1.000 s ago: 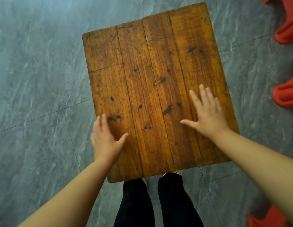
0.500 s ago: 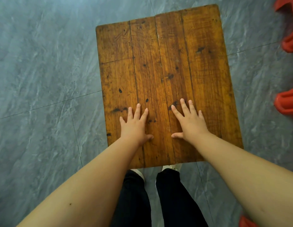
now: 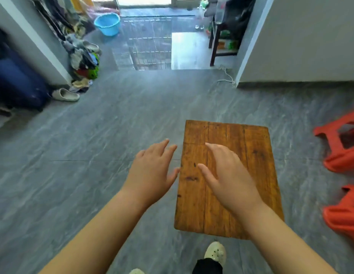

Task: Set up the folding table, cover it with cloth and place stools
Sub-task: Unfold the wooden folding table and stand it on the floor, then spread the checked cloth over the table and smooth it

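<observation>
On grey floor (image 3: 116,123), worn plank table (image 3: 249,155) bare, seemingly level.

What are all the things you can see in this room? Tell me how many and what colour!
table: 1, brown wood, standing on the floor, centre right, bare top
stools: at least 2, red, tipped over at the right edge
basin: 1, light blue, far left by the doorway
slipper: 1, beige, left by the wall
floor: grey tiles
shoe: cream, bottom edge
left hand: open, empty, left of the table
right hand: open, empty, over the table
</observation>
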The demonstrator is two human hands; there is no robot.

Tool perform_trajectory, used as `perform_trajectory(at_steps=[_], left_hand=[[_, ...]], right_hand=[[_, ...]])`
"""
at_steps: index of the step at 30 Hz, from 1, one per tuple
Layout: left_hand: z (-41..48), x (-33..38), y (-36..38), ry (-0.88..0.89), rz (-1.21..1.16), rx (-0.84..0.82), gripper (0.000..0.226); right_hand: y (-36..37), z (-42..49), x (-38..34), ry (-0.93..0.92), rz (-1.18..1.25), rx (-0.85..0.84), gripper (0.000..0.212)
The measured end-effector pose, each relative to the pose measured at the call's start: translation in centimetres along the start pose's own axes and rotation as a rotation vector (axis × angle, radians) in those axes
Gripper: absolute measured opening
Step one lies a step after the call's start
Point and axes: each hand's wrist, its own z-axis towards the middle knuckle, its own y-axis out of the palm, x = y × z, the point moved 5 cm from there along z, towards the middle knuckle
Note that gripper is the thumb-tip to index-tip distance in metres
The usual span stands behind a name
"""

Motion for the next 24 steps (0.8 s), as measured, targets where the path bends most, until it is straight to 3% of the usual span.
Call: perform_trajectory(at_steps=[6,13,18,24], left_hand=[[-12.3,-12.7,-13.3,-0.168,0.128,0.141,0.063],[-33.3,-28.3,-26.0,-0.569,0.175,0.354,0.06],[-47.1,-35.9,-29.8,-0.872,0.151,0.436,0.076],[-58.0,-41.8,-29.3,-1.105,0.142,0.54,0.062]], right_hand=[[-0.3,-0.4,-21.5,-0.197,0.007,0.088,0.058],[3.2,-3.2,-49.2,-0.571,0.054,-0.027,0.056],[6.8,-7.5,-64.6,-0.865,0.027,-0.126,0.061],[13.2,-11.9,-76.4,-1.131,-0.006,-0.264,0.065]])
